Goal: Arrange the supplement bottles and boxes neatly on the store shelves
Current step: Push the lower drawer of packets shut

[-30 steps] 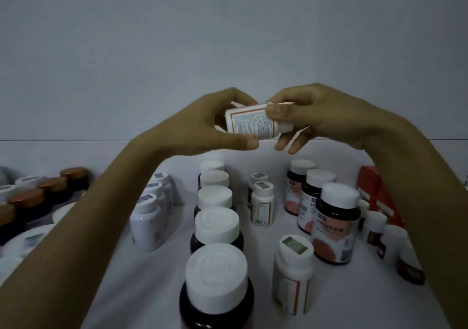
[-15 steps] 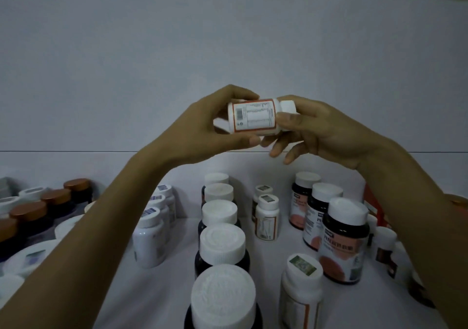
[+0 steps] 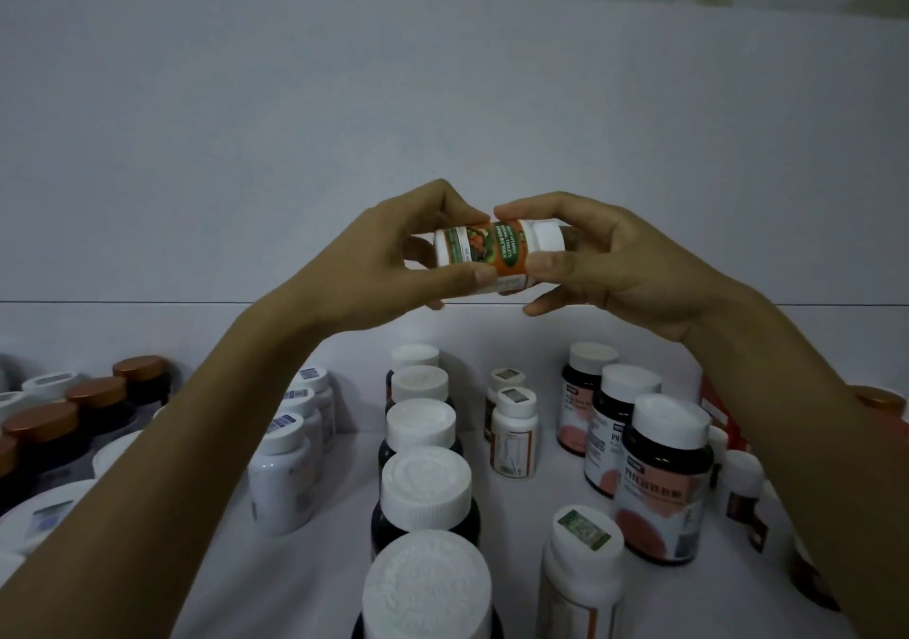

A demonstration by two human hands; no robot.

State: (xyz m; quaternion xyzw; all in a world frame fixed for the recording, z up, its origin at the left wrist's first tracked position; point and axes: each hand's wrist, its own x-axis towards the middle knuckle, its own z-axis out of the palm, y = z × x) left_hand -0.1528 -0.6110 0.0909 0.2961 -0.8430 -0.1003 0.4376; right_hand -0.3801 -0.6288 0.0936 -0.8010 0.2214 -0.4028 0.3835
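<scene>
I've got one small white bottle (image 3: pixel 497 256) up in the air in front of me, lying on its side with its white cap pointing to my right. My left hand (image 3: pixel 393 264) pinches the base end, thumb underneath and fingers curled over the top. My right hand (image 3: pixel 624 264) grips the cap end the same way, thumb pressed on the near side of the label, index finger arched over. Both hands are closed on this bottle, and the orange and green face of the label is turned up toward me.

Below my hands, the white shelf (image 3: pixel 334 564) is crowded. Straight down the middle runs a row of dark bottles with white embossed caps (image 3: pixel 427 486), one behind another, the nearest cap filling the bottom edge of my view. To the left of that row stands a line of white bottles with blue stickers on their lids (image 3: pixel 281 471). Further left, a column of dark jars with copper lids (image 3: pixel 93 392) sits partly behind my left forearm. To the right of the middle row, two small white bottles with green seals on top (image 3: pixel 514 434) stand one behind the other, and a third bottle with a green seal (image 3: pixel 583 569) stands close to me. Right of those, three dark bottles with pink labels (image 3: pixel 664 486) line up front to back. A red box (image 3: pixel 713 407) peeks out behind my right arm.
</scene>
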